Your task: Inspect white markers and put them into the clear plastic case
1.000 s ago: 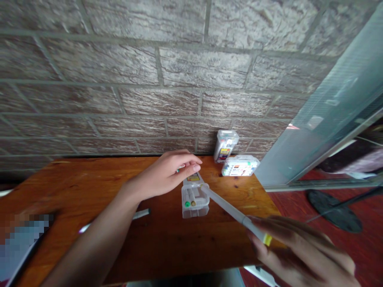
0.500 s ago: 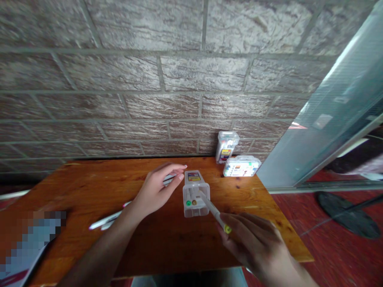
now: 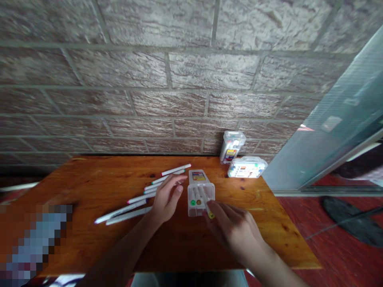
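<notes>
A clear plastic marker case (image 3: 201,213) lies on the table in front of me, its mouth facing me. Inside it are a green-ended marker (image 3: 193,201) and a brown-ended marker (image 3: 199,201). Between thumb and fingers, my right hand (image 3: 235,223) grips a white marker with a yellow end (image 3: 211,215), its far part inside the case. My left hand (image 3: 166,197) is just left of the case, fingers apart and curved, with nothing visible in them. Several white markers (image 3: 137,198) lie side by side beneath and left of that hand.
At the back right, an upright clear case of markers (image 3: 232,148) stands by the brick wall (image 3: 191,103). A second clear case (image 3: 247,167) sits beside it. The wooden table (image 3: 263,223) ends at the right above a red floor (image 3: 332,247). A pixelated patch covers the left.
My right hand has moved left and forward, sliding the yellow-ended marker deeper into the case. My left hand has shifted slightly right and down, and more loose markers show.
</notes>
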The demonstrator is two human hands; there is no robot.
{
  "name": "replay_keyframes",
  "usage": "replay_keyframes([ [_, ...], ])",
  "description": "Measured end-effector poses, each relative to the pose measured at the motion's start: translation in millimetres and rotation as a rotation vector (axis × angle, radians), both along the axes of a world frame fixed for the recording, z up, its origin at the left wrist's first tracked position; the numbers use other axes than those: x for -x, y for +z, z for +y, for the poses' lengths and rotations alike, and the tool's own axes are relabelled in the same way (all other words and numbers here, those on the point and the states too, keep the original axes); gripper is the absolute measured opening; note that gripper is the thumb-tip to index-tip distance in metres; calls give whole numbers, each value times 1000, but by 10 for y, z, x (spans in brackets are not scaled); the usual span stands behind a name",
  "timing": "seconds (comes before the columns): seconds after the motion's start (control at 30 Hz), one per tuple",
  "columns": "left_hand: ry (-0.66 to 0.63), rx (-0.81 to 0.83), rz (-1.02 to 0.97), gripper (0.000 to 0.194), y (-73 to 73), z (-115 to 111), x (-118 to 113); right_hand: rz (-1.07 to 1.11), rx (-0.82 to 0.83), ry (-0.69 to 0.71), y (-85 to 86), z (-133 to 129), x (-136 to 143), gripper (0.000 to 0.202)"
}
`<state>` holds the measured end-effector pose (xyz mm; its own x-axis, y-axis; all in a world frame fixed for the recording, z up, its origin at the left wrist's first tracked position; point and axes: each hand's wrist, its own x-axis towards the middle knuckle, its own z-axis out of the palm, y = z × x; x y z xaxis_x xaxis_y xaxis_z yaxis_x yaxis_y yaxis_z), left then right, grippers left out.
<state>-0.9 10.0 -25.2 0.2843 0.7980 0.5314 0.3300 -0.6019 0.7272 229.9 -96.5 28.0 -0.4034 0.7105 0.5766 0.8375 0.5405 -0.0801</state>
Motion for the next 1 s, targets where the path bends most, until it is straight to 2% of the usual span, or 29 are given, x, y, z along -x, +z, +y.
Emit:
replay_keyframes([
  [0.13, -50, 25, -14, 42, -68, -22, -3, -57, 29, -20, -45, 56, 17, 21],
  [0.4, -81, 30, -9, 50, -54, -35, -33, -80, 141, -27, -15, 118, 71, 20],
  [1.0, -107, 41, -9, 44, -110, -3, -37, -199, 377, -88, 49, 199, 126, 31],
])
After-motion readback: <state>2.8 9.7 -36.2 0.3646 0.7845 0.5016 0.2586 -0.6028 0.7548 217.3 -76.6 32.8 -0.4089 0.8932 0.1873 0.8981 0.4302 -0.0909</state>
